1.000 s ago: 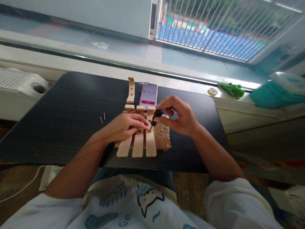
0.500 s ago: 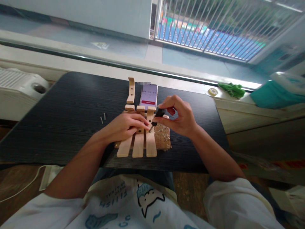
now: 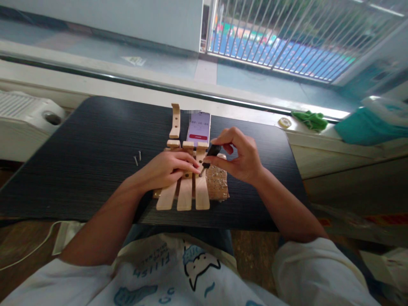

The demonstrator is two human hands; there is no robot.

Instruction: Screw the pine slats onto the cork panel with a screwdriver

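Note:
My right hand (image 3: 244,155) grips the black handle of a screwdriver (image 3: 213,152), pinched between thumb and fingers. Its tip meets a screw in the rightmost wooden hook piece (image 3: 202,195). Across the wooden pieces lies my left hand (image 3: 168,167), fingers stretched out flat, fingertips close to the screwdriver tip. Three pale wooden hook pieces stand side by side, a middle one (image 3: 185,197) and a left one (image 3: 166,199) partly under my left hand. Beneath them is a brown, pitted block (image 3: 217,180) that looks wrapped in tape.
One more wooden hook (image 3: 175,121) lies behind, beside a phone (image 3: 199,127) showing a timer. Two screws (image 3: 137,158) rest left of my hand on the black table (image 3: 95,157). A green cloth (image 3: 309,120) and tape roll (image 3: 284,123) sit on the sill.
Both hands stay almost in the same place, with the screwdriver still at the screw. The phone's timer reading has changed.

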